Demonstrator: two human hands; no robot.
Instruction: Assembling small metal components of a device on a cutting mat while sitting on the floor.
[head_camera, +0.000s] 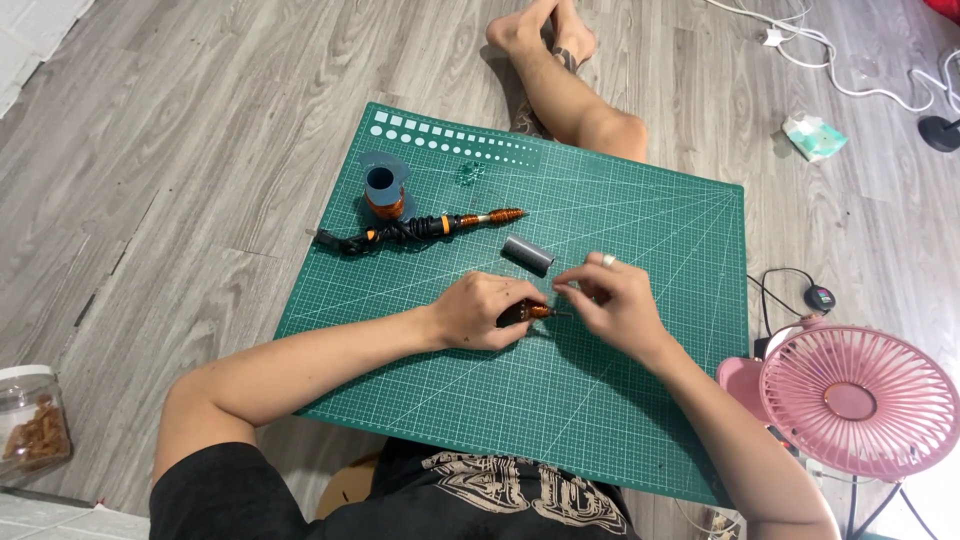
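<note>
Grey wood-plank flooring (200, 150) fills the frame, with a green cutting mat (620, 400) spread across its middle. At mid-mat the left hand (480, 312) is curled around a small dark piece wound with copper wire (530, 313), while the right hand (612, 300) pinches the wire's end just beside it. Toward the upper left of the mat lie a wire spool (385, 190), a wound rod (430, 228) and a grey tube (527, 255). A pink fan (860, 400) stands at lower right, a jar (30, 415) at lower left.
</note>
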